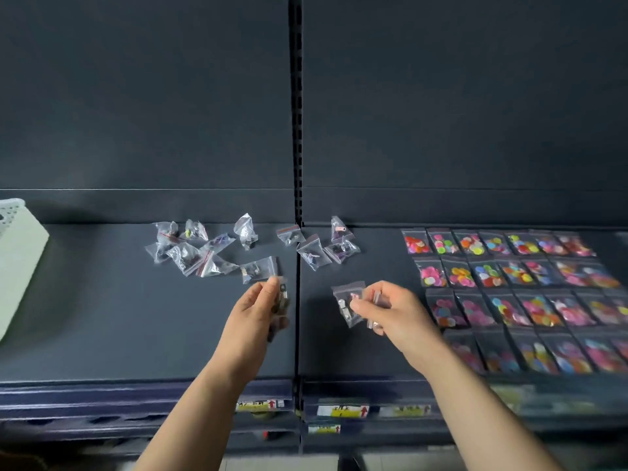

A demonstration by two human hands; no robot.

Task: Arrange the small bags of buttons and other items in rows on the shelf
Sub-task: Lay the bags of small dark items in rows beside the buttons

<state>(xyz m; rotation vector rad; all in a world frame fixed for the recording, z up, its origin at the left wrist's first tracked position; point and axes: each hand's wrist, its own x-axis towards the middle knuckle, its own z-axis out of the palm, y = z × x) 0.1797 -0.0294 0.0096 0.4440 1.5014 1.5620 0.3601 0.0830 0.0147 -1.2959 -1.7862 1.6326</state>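
Note:
Several small clear bags (190, 249) with dark items lie scattered at the back of the dark shelf (102, 317), and a second loose group of clear bags (316, 246) lies just right of the shelf seam. Bags of colourful buttons (509, 277) lie in neat rows on the right part. My left hand (258, 314) holds a few small bags (280, 300) of dark items above the shelf near the seam. My right hand (390, 311) pinches a clear bag (346, 300) with small metal pieces, and more bags sit behind its fingers.
A pale green perforated basket (17, 256) stands at the far left of the shelf. A slotted upright post (296, 113) divides the dark back panel. Yellow price labels (339, 411) run along the shelf's front edge. Lower shelves show below.

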